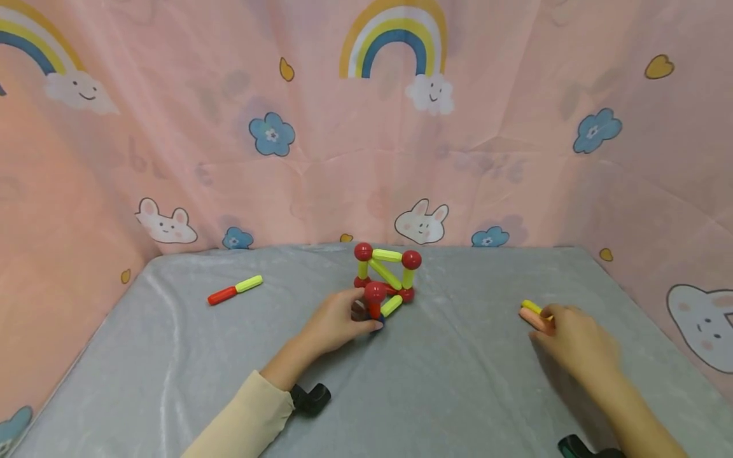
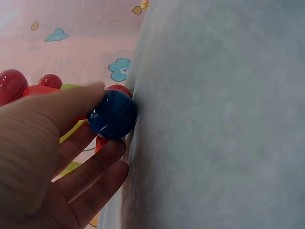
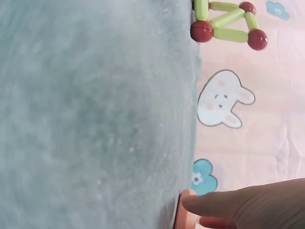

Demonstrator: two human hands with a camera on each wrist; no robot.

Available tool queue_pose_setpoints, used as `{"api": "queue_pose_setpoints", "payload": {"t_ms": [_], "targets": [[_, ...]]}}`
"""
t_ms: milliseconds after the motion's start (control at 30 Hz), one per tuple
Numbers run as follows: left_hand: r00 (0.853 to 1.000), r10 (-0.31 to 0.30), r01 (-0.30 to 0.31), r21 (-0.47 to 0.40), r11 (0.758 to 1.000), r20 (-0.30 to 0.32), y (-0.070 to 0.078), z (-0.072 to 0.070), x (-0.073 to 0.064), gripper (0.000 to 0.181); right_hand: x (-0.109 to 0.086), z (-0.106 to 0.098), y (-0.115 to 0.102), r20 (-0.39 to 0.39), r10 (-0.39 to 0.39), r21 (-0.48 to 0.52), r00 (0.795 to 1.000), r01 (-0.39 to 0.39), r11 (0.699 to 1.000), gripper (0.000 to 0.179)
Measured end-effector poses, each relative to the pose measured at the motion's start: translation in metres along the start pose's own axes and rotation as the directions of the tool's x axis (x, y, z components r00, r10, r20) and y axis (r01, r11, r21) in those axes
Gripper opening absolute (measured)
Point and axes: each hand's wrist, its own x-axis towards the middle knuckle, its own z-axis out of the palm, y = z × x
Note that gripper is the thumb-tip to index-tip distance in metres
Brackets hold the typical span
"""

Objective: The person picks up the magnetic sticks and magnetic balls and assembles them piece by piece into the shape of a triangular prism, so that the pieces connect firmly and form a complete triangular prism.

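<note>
A small frame of red balls and lime-green rods (image 1: 387, 255) stands at the back middle of the table. At its near corner, a red ball (image 1: 375, 292) tops a short red rod above a dark blue ball (image 2: 113, 114). My left hand (image 1: 332, 324) grips the blue ball between thumb and fingers. Off to the right, my right hand (image 1: 581, 343) pinches an orange rod (image 1: 532, 317) lying on the cloth, its far part hidden by the fingers. A yellow rod (image 1: 531, 306) lies right alongside it.
On the left lies a red rod (image 1: 222, 296) end to end with a lime rod (image 1: 249, 284). Grey cloth (image 1: 458, 381) covers the table. A pink printed curtain (image 1: 515, 127) hangs behind it and at both sides.
</note>
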Motion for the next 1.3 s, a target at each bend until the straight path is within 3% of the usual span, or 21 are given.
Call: {"api": "queue_pose_setpoints", "payload": {"t_ms": [233,467,567,700,833,1000,1167,1300], "targets": [[1.000,-0.013,0.013,0.019,1.000,-0.007,0.006,0.003,0.003,0.036,0.001,0.002,0.011,-0.004,-0.037,-0.009,0.999,0.037,0.999,0.032],[1.000,-0.001,0.001,-0.004,1.000,0.019,0.006,-0.001,0.007,0.039,0.000,0.004,0.014,0.059,-0.114,-0.055,0.992,0.117,0.992,0.021],[1.000,0.006,-0.005,-0.014,1.000,0.025,0.005,-0.004,0.008,0.038,-0.001,0.000,0.007,0.077,-0.148,-0.023,0.986,0.150,0.988,0.020],[1.000,-0.004,0.005,-0.022,1.000,0.028,0.003,-0.006,0.008,0.039,0.004,-0.009,-0.020,0.052,-0.260,0.048,0.964,0.258,0.965,0.023],[0.999,-0.028,0.029,-0.039,0.999,0.016,-0.001,-0.008,0.005,0.038,0.015,-0.016,-0.060,0.035,-0.394,0.082,0.918,0.390,0.917,0.018],[0.998,-0.046,0.044,-0.047,0.998,-0.030,-0.002,-0.008,0.002,0.030,0.031,-0.016,-0.110,-0.014,-0.499,0.112,0.866,0.497,0.860,0.017],[0.997,-0.031,0.029,-0.028,0.999,-0.072,0.001,-0.008,0.000,0.024,0.042,-0.015,-0.151,-0.048,-0.536,0.130,0.843,0.538,0.833,0.017],[0.997,-0.014,0.012,-0.022,1.000,-0.080,0.003,-0.007,0.001,0.025,0.044,-0.011,-0.172,-0.093,-0.555,0.206,0.827,0.561,0.802,0.019]]}}
